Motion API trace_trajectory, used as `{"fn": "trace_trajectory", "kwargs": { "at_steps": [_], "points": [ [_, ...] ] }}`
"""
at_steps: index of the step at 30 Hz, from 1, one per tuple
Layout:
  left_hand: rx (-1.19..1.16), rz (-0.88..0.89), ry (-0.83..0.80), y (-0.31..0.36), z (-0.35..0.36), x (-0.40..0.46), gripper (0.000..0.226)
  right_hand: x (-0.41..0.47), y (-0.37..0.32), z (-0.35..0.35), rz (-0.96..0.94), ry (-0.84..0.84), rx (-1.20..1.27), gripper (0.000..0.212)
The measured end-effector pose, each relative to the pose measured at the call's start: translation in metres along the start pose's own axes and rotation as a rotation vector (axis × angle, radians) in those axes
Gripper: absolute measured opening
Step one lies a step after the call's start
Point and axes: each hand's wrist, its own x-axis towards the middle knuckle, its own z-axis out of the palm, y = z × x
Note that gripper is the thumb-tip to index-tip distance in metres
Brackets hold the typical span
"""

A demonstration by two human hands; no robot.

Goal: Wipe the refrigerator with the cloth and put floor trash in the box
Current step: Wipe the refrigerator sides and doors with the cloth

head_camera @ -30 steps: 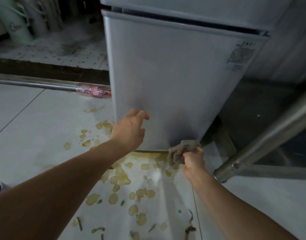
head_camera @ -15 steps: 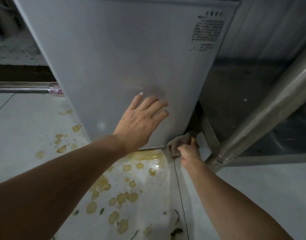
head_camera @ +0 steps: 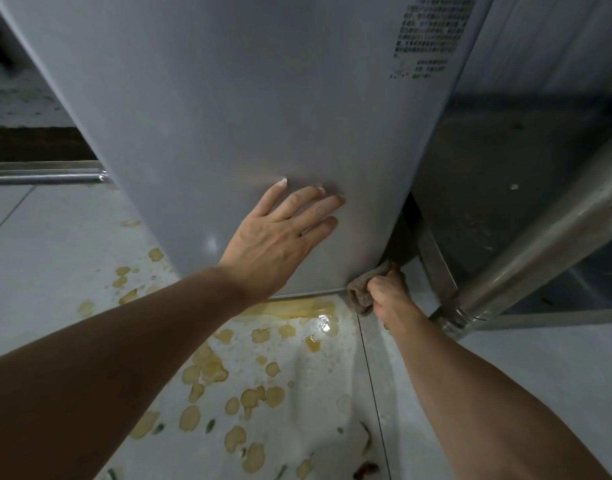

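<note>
Refrigerator [head_camera: 263,98] top is cut off; left hand [head_camera: 280,237] lies flat and unclenched on its door, right hand [head_camera: 387,292] clenches a half-hidden cloth [head_camera: 358,292] at the bottom corner.

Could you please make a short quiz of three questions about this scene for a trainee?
1. True or false: the left hand lies flat and open on the refrigerator.
2. What does the right hand hold? A) a sponge B) a cloth C) a bottle
3. Fill in: the cloth is at the refrigerator's bottom ___ corner.

Key: 1 true; 2 B; 3 right.
</note>
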Motion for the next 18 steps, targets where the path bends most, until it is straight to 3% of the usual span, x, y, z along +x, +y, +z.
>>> {"fn": "trace_trajectory", "kwargs": {
  "at_steps": [5,10,14,18],
  "points": [
    [0.065,0.016,-0.067,0.001,-0.011,-0.001,0.056,-0.019,-0.019,-0.005,-0.100,0.070,0.049,0.048],
    [0.072,0.021,-0.204,0.001,-0.023,0.001,0.061,-0.044,-0.053,-0.002,-0.157,0.089,0.252,0.031],
    [0.037,0.052,-0.235,-0.002,-0.032,0.006,0.059,-0.060,-0.081,-0.008,-0.212,0.105,0.286,0.045],
    [-0.004,0.044,-0.252,-0.001,-0.045,0.014,0.058,-0.075,-0.110,-0.014,-0.286,0.099,0.330,0.042]
  ]
}}
